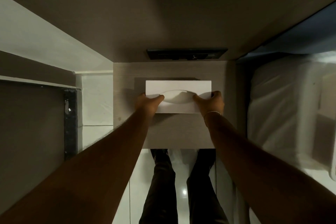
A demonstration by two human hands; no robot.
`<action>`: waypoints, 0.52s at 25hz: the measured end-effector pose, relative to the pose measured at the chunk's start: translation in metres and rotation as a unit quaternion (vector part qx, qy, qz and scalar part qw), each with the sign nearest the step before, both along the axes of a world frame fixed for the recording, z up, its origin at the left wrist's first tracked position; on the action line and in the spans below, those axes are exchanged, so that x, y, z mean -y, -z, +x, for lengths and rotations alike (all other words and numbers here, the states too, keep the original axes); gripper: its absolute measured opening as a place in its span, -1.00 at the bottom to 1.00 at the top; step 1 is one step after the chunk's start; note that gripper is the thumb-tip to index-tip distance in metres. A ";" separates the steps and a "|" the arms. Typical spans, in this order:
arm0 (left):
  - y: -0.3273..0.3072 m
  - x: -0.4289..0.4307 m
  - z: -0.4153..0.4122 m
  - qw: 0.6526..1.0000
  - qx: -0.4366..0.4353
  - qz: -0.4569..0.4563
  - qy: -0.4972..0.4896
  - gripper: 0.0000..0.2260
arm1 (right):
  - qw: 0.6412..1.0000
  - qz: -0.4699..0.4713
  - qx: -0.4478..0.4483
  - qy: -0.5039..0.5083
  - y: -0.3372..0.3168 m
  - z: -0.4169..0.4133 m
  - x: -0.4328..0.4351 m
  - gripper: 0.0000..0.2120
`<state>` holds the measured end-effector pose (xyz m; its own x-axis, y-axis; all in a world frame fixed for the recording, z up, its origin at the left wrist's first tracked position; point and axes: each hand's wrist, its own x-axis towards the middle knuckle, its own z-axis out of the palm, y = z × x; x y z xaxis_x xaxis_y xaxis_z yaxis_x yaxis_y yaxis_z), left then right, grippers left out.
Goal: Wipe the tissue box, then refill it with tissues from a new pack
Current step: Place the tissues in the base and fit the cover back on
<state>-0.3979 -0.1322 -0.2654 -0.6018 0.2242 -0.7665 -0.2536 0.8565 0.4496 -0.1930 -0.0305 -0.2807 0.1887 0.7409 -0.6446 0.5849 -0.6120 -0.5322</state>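
Observation:
A white rectangular tissue box point(178, 86) with an oval slot in its top sits on a small grey-wood bedside table point(178, 132). My left hand point(149, 102) grips the box's left end, thumb lying on top near the slot. At the right end my right hand point(211, 102) holds the box the same way, a thin bangle on its wrist. A bit of white tissue shows inside the slot. No cloth or new tissue pack is in view.
A dark socket panel point(187, 53) is set in the wall behind the table. A bed with white bedding point(287, 107) stands close on the right. A dark cabinet edge point(70, 123) and pale tiled floor point(96, 96) lie to the left. My legs stand below the table's front edge.

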 end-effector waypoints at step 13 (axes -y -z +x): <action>0.012 -0.003 -0.001 1.000 -0.005 -0.004 0.029 -0.54 | 1.000 -0.007 -0.007 -0.024 0.000 0.003 -0.001 -0.36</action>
